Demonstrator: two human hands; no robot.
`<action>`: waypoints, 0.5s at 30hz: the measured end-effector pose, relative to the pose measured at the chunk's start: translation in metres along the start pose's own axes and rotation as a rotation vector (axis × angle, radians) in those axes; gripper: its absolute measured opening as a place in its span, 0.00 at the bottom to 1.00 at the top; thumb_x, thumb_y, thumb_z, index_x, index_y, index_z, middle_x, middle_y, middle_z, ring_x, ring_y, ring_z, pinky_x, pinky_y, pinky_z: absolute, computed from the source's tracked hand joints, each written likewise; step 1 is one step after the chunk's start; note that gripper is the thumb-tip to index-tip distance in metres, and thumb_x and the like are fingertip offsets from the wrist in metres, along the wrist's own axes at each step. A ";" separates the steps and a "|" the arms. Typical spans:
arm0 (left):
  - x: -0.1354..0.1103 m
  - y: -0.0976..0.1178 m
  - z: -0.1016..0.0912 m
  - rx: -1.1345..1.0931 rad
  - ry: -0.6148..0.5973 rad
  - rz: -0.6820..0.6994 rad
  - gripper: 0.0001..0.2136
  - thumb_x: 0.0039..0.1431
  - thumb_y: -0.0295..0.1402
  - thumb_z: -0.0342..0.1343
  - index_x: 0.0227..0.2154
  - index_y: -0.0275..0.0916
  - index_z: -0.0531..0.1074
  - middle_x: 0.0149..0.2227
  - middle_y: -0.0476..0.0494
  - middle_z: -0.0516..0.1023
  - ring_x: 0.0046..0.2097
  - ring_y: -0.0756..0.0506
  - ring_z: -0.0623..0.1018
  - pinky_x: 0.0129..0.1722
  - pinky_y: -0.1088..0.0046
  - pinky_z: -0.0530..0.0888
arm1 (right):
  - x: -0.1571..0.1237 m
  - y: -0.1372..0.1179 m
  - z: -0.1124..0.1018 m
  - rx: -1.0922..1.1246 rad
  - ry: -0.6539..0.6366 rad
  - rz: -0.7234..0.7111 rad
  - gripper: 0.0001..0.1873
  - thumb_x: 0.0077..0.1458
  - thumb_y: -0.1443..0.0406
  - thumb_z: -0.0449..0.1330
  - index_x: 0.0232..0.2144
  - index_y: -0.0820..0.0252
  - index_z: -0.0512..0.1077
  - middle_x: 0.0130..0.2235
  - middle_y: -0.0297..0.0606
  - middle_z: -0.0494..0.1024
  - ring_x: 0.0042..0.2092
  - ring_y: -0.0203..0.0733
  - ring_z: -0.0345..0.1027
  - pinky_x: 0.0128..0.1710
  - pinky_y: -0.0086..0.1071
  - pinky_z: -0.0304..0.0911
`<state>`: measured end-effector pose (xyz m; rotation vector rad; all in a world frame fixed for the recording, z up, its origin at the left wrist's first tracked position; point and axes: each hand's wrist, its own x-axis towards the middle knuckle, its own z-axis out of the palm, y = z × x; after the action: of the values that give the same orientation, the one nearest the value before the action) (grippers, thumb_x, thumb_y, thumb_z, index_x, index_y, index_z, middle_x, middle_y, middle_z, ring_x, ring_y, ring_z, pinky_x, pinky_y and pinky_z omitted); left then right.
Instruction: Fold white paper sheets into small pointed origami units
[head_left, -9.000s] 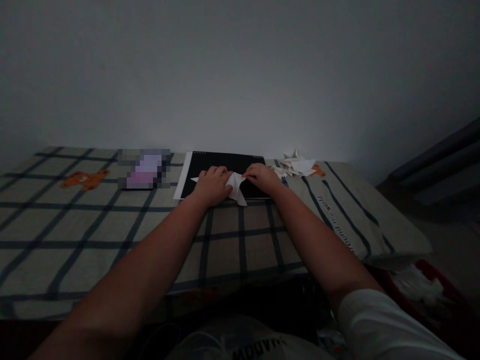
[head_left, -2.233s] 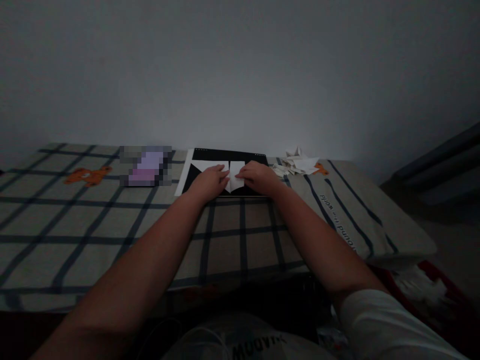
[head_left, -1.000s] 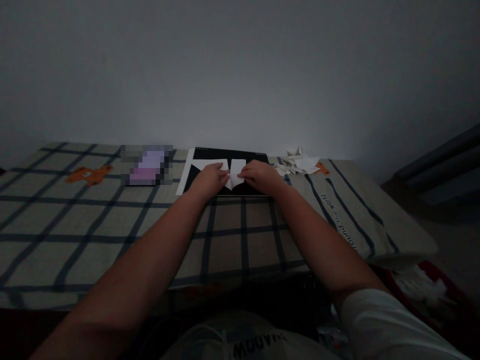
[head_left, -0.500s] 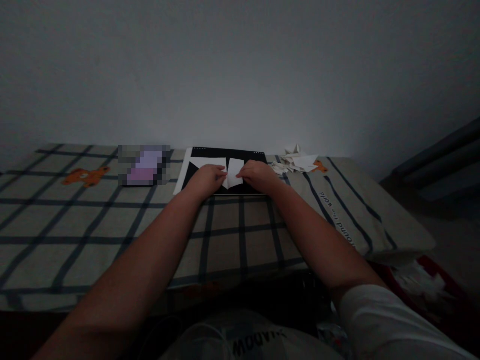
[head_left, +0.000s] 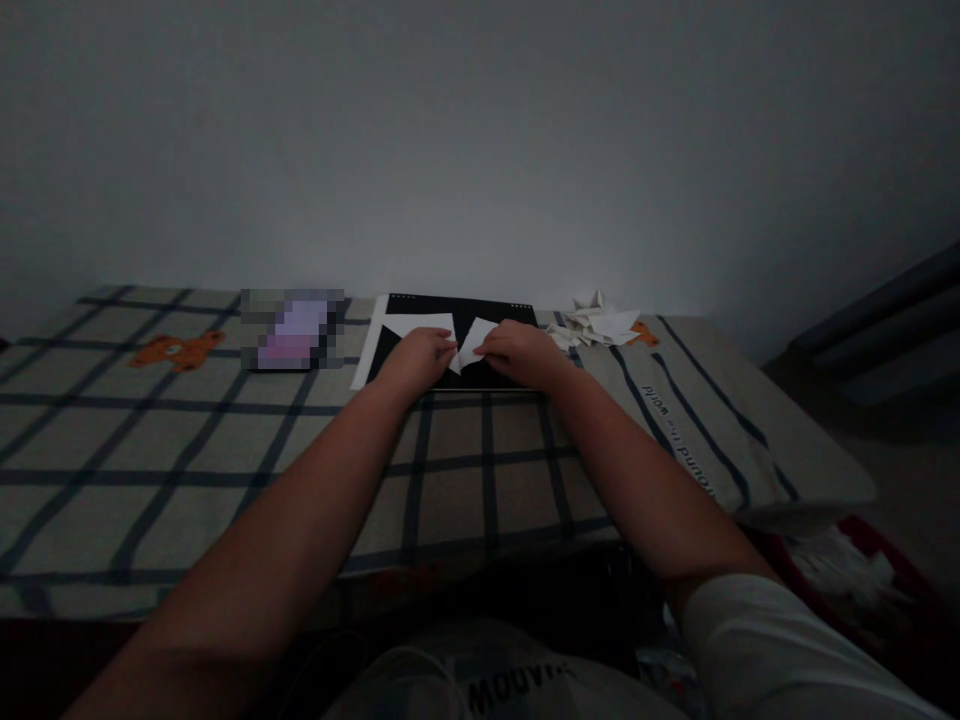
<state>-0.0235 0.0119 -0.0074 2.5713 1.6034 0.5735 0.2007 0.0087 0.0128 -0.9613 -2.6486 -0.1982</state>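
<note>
The bear-printed plaid cloth (head_left: 450, 485) suggests a home.

White paper (head_left: 435, 322) is partly covered by the left hand (head_left: 420, 358) and right hand (head_left: 523, 352). The purple object (head_left: 294, 330) is obscured by pixelation.

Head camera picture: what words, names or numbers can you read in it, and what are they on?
"round the world": on the checked cloth, tilted and upside down; any letters before it don't show.
Big dark letters on the white shirt: upside down and too distorted to read for sure.
Phone: its screen is pixelated, so nothing can be read.
White paper: no writing shows.
No numbers can be read.
</note>
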 end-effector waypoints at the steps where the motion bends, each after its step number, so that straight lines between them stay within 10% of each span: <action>1: 0.000 0.000 0.001 0.014 0.009 0.000 0.16 0.66 0.34 0.51 0.48 0.39 0.81 0.56 0.40 0.79 0.59 0.41 0.75 0.62 0.65 0.68 | 0.000 0.001 0.000 0.010 0.021 -0.016 0.13 0.62 0.69 0.58 0.44 0.59 0.81 0.44 0.43 0.82 0.47 0.46 0.70 0.45 0.37 0.62; 15: -0.003 0.006 -0.008 -0.006 -0.006 -0.001 0.14 0.63 0.33 0.53 0.44 0.39 0.83 0.55 0.40 0.79 0.56 0.39 0.77 0.61 0.63 0.70 | 0.001 -0.003 -0.004 0.014 -0.044 0.018 0.13 0.61 0.71 0.58 0.41 0.62 0.82 0.43 0.46 0.82 0.46 0.46 0.70 0.44 0.37 0.62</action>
<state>-0.0219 0.0052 0.0004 2.5656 1.5987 0.5691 0.1989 0.0063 0.0165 -0.9963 -2.6764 -0.1562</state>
